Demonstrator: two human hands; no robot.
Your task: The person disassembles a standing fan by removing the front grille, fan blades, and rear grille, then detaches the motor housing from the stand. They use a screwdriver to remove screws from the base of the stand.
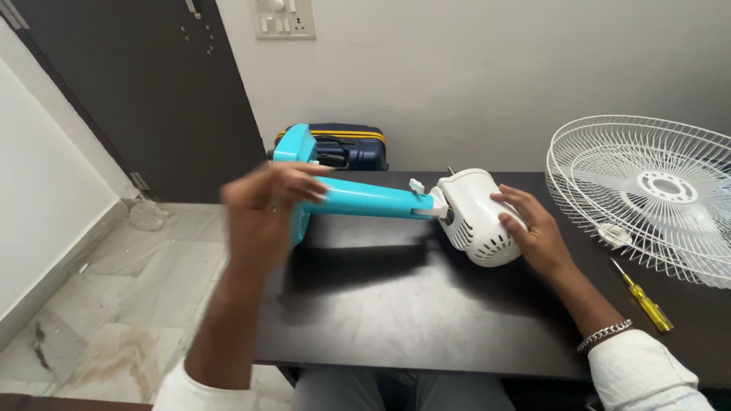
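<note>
A dark table [396, 320] stands against a pale wall. I see my left hand [263, 209] wrapped around the turquoise fan stand [365, 199], lifted above the table's left end. My right hand [529, 228] cups the white motor housing [476, 217]; a wire fan guard [647, 190] and yellow screwdriver [643, 297] lie right.

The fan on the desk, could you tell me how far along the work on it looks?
Already off: the white wire guard lies apart on the dark table, beside a yellow screwdriver. In hand: the left hand grips the turquoise stand, the right hand cups the white motor housing. Still joined: housing and stand. No blades are visible.
</note>
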